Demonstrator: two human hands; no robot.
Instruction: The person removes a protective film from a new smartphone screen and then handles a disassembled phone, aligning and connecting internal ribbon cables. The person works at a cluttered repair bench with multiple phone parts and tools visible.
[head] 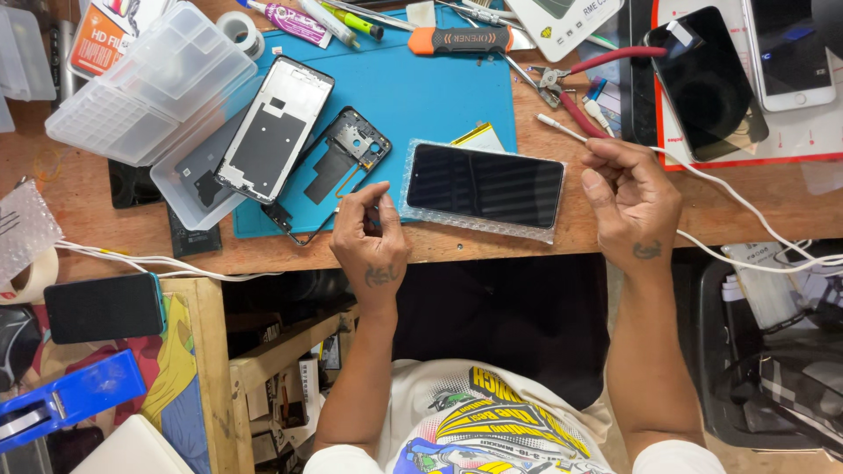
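Note:
A black phone screen (485, 184) lies on a sheet of bubble wrap (474, 225) at the front edge of the wooden bench (615, 230). My left hand (369, 239) hovers just left of the wrap, fingers loosely curled with a gap between thumb and fingertips, and nothing visible in it. My right hand (628, 200) is just right of the screen with its fingers curled in. A white cable (733, 197) runs under or through that hand; whether the hand grips it is unclear. A bare phone frame (338, 167) and a back plate (274, 130) lie on the blue mat (421, 101).
Clear plastic boxes (154, 88) stand at the back left. Red-handled pliers (580, 75), an orange-handled tool (461, 39) and pens lie at the back. Two more phones (707, 83) (786, 48) rest at the right. Another phone (104, 307) and a blue tape dispenser (66, 399) sit lower left.

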